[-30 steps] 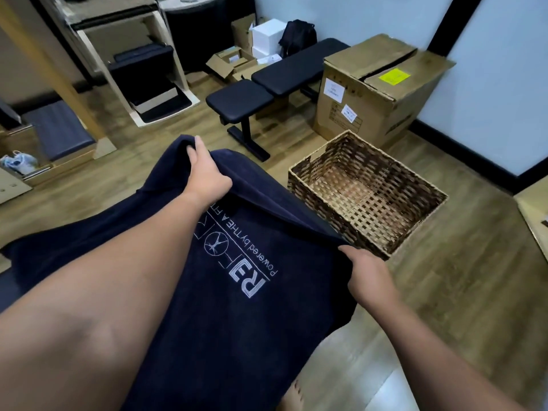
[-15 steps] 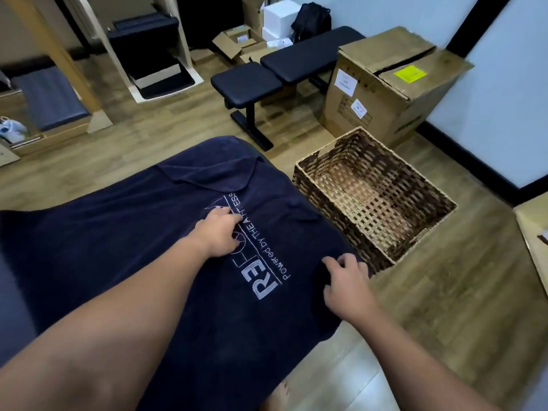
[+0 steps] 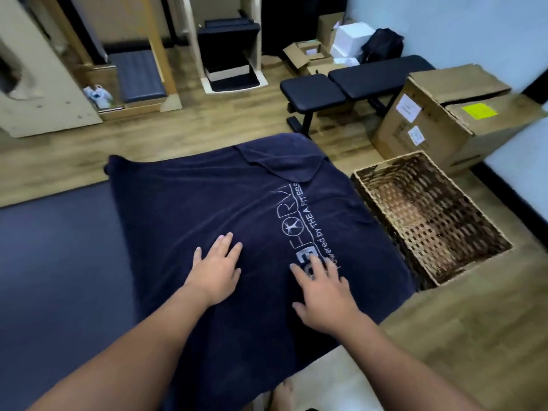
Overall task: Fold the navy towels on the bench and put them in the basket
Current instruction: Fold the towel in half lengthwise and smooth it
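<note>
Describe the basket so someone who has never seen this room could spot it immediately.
Start at the navy towel spread under both hands; the basket sits on the wood floor right beside its right edge. It is a rectangular open brown wicker weave, unlike the smooth cardboard box behind it.

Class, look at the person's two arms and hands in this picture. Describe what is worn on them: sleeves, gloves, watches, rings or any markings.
Both forearms are bare as far as the frame shows, with no sleeves in view. The left hand and right hand wear no gloves. No watch, bracelet or ring can be seen on either, and no markings show.
</note>
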A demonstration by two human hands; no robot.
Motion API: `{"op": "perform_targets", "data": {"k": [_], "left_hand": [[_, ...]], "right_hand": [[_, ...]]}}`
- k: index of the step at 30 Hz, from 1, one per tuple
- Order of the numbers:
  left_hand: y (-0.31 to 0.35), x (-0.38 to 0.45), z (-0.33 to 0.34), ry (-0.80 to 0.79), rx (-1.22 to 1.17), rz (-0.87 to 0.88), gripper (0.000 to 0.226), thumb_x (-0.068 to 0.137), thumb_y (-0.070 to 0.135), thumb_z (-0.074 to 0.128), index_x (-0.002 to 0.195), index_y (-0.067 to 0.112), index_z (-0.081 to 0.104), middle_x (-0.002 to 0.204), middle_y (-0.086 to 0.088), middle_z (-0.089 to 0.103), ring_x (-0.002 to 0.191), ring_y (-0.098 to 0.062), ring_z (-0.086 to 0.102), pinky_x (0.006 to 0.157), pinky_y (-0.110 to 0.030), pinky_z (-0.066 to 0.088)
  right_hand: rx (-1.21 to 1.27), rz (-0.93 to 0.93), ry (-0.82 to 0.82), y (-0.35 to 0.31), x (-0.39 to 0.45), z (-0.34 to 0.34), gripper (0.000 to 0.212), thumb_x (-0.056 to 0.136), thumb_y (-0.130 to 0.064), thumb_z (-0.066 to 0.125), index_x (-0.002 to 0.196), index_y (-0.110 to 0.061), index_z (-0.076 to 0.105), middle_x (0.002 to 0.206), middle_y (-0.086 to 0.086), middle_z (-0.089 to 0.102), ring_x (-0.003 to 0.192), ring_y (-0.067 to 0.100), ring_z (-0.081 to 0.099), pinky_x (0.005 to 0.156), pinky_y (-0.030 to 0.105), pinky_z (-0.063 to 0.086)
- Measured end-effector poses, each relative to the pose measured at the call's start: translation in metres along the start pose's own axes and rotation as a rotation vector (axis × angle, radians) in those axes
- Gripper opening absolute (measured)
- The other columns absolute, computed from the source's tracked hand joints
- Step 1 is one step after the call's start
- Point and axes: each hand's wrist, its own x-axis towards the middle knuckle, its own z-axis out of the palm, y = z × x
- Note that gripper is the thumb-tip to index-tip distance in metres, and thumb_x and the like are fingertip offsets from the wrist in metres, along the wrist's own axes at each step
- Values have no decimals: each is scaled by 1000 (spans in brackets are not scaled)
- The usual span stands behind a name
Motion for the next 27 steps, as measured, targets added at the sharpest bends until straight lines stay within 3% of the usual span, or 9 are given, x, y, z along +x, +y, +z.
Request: {"op": "perform_targets", "data": {"k": [3, 8, 11, 13, 15, 18, 20, 24, 27], "left_hand": [[-21, -40, 19, 48, 19, -55, 59, 108, 24, 35, 162, 24, 12, 170, 4, -6, 156, -15, -7, 122, -58, 11], [-53, -121, 52, 179, -77, -237, 78, 89, -6, 51, 160, 12, 23, 167, -13, 12, 155, -29, 14, 123, -36, 25], [-55, -157, 70, 344, -140, -316, 67, 77, -10, 59, 141, 5, 48, 144, -15, 38, 127, -38, 47, 97, -44, 52], [-48, -174, 76, 436, -199, -439, 52, 80, -7, 57, 131, 5, 50, 125, -13, 41, 105, -34, 48, 82, -45, 53], [-38, -187, 76, 465, -364, -647, 34, 91, 1, 48, 125, 8, 48, 119, -11, 42, 99, -34, 49, 80, -45, 48], [-33, -208, 69, 365, -494, -910, 19, 90, 2, 37, 102, 12, 48, 108, -11, 53, 92, -37, 52, 78, -42, 42], [-34, -218, 72, 286, -501, -954, 13, 93, 10, 38, 91, 14, 50, 101, -10, 60, 88, -36, 52, 77, -40, 44], [-36, -241, 85, 222, -736, -893, 36, 100, 44, 52, 85, 13, 64, 91, -7, 70, 92, -33, 63, 79, -38, 51], [-40, -257, 96, 309, -842, -850, 24, 96, 30, 65, 78, 15, 60, 74, 0, 65, 78, -27, 62, 69, -39, 50]], "right_hand": [[-37, -150, -112, -40, -3, 17, 96, 84, -69, 60, 154, -50, -3, 165, 0, -23, 151, 42, -17, 112, 74, 13], [-66, -122, -176, -55, 1, 32, 116, 74, -74, 69, 152, -53, -13, 162, 1, -35, 147, 45, -28, 106, 82, 6], [-55, -102, -179, -57, 2, 33, 117, 73, -73, 71, 152, -53, -12, 162, 0, -34, 147, 45, -28, 106, 82, 8], [-69, -89, -157, -61, 0, 35, 116, 73, -73, 71, 153, -53, -11, 162, 1, -33, 148, 45, -26, 107, 81, 9], [-100, -81, -134, -67, -4, 37, 112, 79, -69, 69, 155, -47, -9, 163, 6, -29, 148, 46, -23, 109, 79, 9], [-233, -226, -33, -85, -18, 41, 98, 88, -51, 68, 158, -34, 2, 165, 13, -18, 151, 46, -12, 114, 73, 13], [-279, -395, 25, -99, -30, 48, 88, 90, -43, 64, 158, -32, 9, 166, 13, -11, 151, 44, -5, 116, 67, 17], [-268, -578, -60, -131, -53, 74, 82, 92, -56, 58, 157, -38, 10, 166, 9, -10, 151, 44, -6, 115, 69, 13], [-273, -536, -144, -142, -59, 91, 88, 92, -59, 59, 157, -41, 4, 166, 8, -18, 150, 47, -17, 112, 75, 6]]}}
